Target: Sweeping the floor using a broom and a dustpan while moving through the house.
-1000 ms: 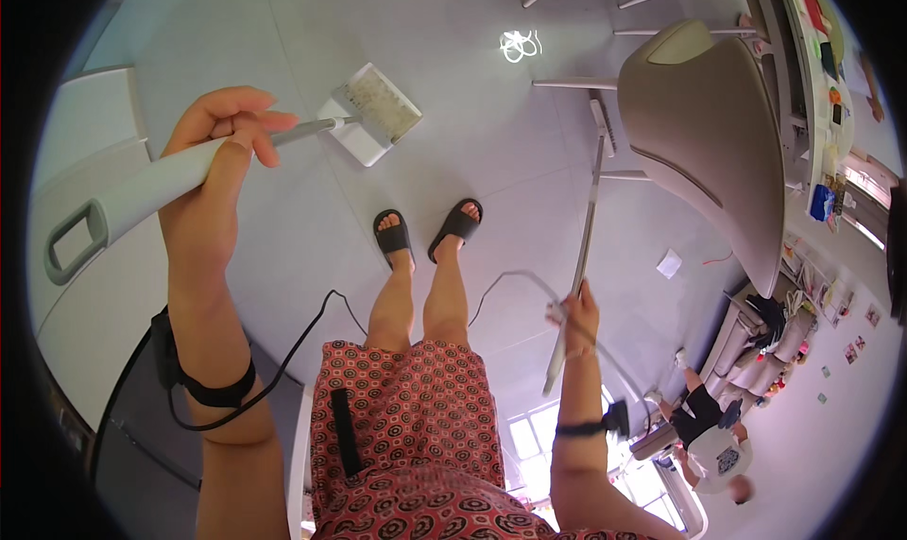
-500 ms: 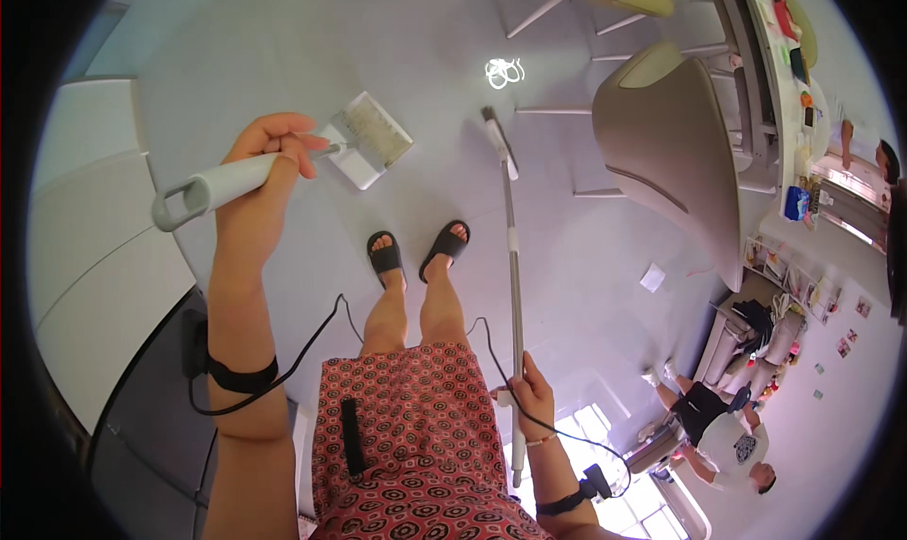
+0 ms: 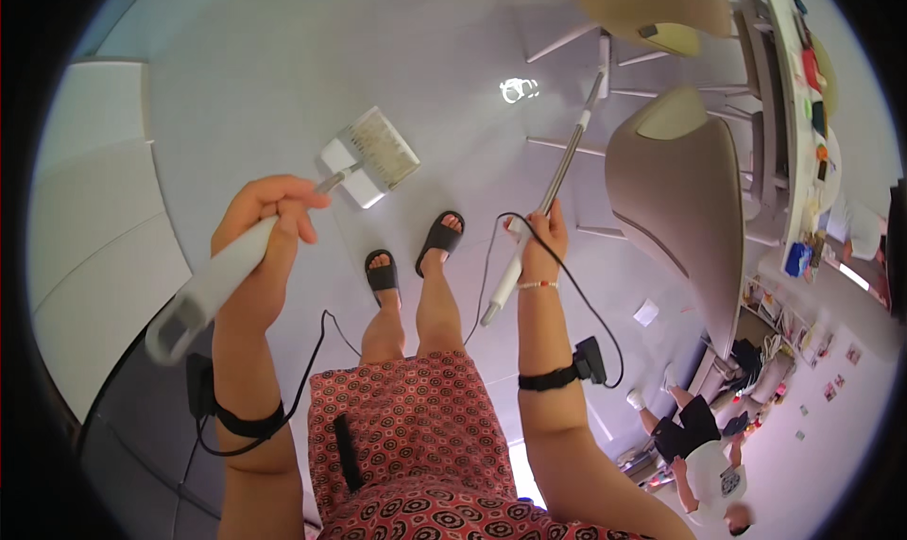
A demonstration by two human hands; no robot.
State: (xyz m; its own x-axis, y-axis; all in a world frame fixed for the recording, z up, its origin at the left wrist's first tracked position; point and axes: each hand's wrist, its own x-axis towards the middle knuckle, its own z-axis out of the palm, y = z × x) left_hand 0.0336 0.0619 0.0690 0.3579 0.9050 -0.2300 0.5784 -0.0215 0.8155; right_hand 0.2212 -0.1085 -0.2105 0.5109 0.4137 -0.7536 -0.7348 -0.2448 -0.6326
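Observation:
My left hand [image 3: 265, 242] is closed round the pale grey handle of a long-handled dustpan [image 3: 383, 150]. The pan is white with a greyish, dirty-looking inside and sits ahead and left of my feet. My right hand [image 3: 540, 247] grips the shaft of a broom [image 3: 573, 148], a grey metal pole with a white grip end that sticks out below my hand. The shaft slants away to the far right, where its white head [image 3: 605, 60] lies among the chair legs; the bristles cannot be made out.
Beige chairs [image 3: 675, 190] with thin pale legs line the right, beside a cluttered table [image 3: 789, 162]. Bright light reflects off the floor [image 3: 283, 86]. A white paper-like piece [image 3: 646, 312] lies to the right, and another person [image 3: 694, 445] is farther off. White cabinets [image 3: 104, 200] stand left.
My right hand has moved forward, swinging the broom head away to the far right among the chair legs. My left hand has come slightly nearer, with the dustpan still held.

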